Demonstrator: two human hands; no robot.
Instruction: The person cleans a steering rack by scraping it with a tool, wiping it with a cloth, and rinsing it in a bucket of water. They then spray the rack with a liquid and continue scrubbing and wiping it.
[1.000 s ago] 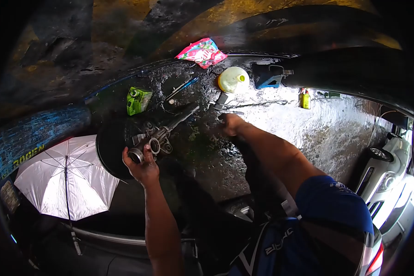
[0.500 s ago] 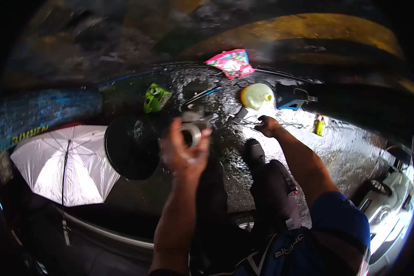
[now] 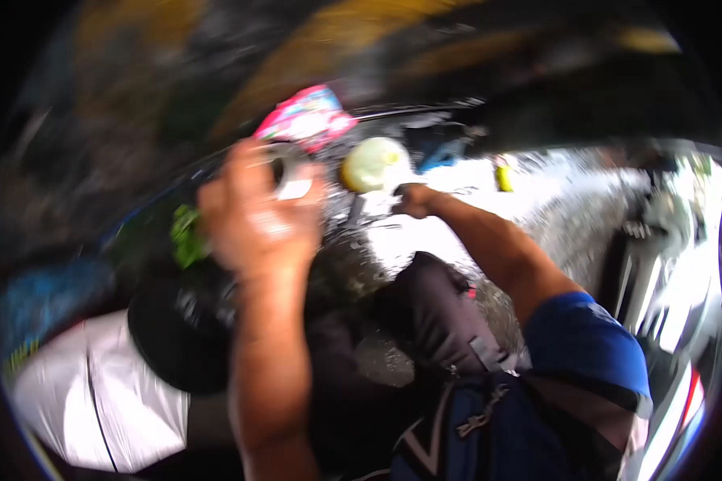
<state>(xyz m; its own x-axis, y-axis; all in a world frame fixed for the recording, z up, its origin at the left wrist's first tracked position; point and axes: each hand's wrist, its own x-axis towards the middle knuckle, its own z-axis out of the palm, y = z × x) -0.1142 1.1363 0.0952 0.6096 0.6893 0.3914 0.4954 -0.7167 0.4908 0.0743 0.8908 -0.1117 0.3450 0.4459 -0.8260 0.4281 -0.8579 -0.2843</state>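
Metal fitting with a round open bore [image 3: 289,170]: up in the left hand [image 3: 263,212], left of the right hand [image 3: 415,200] and well apart from it. Left-hand fingers half open, curved around the fitting, bore showing between them. Blur hides the finer grip and the fitting's far end. Right hand mostly closed, knuckles up, reaching low beside the jug; cannot tell if it has hold of anything.

Containers: translucent pale yellow jug [image 3: 377,163], deeper yellow along its left side, contents unclear. Pink printed bag [image 3: 309,120] lies beyond the fitting; cannot see inside. Green pouch [image 3: 187,236] left of the left hand, contents not readable. Small yellow bottle [image 3: 504,175] out to the right, level unclear. Black round tub [image 3: 176,337] left of the left forearm, interior too dark to read.

Farther out: blue object [image 3: 443,155] right of the jug, pale umbrella [image 3: 100,393] lower left, light-coloured car [image 3: 674,240] at far right.
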